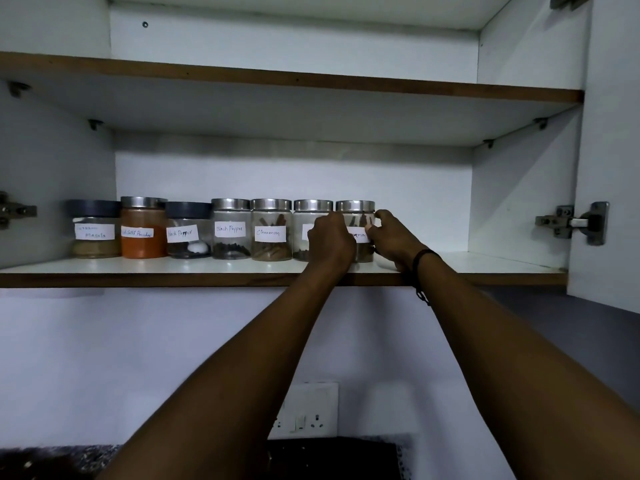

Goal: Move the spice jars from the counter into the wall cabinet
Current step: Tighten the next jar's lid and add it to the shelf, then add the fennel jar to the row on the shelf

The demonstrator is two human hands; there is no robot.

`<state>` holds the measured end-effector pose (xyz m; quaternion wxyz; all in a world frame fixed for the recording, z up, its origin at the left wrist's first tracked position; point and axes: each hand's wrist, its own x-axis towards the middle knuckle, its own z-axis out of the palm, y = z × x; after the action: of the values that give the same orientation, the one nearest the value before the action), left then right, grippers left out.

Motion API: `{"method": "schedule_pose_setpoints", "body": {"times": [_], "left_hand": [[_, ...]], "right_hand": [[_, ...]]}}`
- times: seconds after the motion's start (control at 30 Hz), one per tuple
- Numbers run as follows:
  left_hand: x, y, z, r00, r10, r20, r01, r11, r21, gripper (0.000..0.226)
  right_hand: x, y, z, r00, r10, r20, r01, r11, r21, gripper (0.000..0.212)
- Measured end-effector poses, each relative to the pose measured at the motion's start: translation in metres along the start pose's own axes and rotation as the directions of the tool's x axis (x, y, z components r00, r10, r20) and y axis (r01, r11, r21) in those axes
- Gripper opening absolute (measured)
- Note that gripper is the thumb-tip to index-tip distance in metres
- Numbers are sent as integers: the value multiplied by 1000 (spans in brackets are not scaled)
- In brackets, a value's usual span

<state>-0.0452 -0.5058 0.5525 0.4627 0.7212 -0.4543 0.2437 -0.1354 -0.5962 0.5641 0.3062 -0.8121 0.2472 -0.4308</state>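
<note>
Several labelled spice jars stand in a row on the lower shelf [138, 268] of the open wall cabinet. From the left: a masala jar [94, 230], a red chilli powder jar [142, 228], two black pepper jars [188, 232] [230, 230], a cinnamon jar [271, 232], a steel-lidded jar [311, 209] and the rightmost jar [356, 211]. My left hand [330, 239] grips the rightmost jar from its left side and hides much of the jar beside it. My right hand [391, 235] pinches the same jar from the right.
An upper shelf [294, 77] is bare. The open cabinet door [609, 150] with its hinge [571, 223] stands at the right. Free shelf space lies right of the jars. Below are a wall socket [308, 414] and the dark counter [52, 462].
</note>
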Motion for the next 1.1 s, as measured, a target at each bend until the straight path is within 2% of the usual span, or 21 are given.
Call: {"method": "schedule_pose_setpoints", "body": {"times": [0.23, 0.37, 0.5, 0.63, 0.7, 0.87, 0.93, 1.1], "left_hand": [[-11, 0, -5, 1000, -2, 27, 5, 996, -88, 18], [-29, 2, -16, 1000, 21, 1, -21, 983, -180, 19], [-57, 7, -28, 999, 25, -27, -32, 947, -320, 23], [-94, 7, -40, 991, 96, -98, -129, 896, -426, 17], [-118, 3, -41, 989, 122, -89, -150, 874, -463, 17], [-196, -16, -20, 995, 85, 51, -52, 885, -463, 20], [-229, -25, -6, 990, 36, 138, 34, 879, -475, 22], [-337, -41, 35, 932, -12, 361, 184, 876, -446, 24]], "right_hand": [[-4, 0, 0, 999, 11, -33, -16, 988, -154, 33], [-21, -5, 2, 982, -77, -173, 42, 979, -201, 35], [-60, -10, 9, 920, -195, -341, 176, 981, -86, 23], [-113, -9, 20, 892, -252, -375, 270, 963, -3, 12], [-141, -2, 24, 894, -260, -364, 285, 958, 17, 11], [-210, 40, 40, 941, -142, -307, 161, 986, 38, 11], [-241, 59, 47, 960, -72, -272, 91, 994, 58, 11], [-339, 122, 63, 973, 128, -195, -119, 991, 58, 16]]}}
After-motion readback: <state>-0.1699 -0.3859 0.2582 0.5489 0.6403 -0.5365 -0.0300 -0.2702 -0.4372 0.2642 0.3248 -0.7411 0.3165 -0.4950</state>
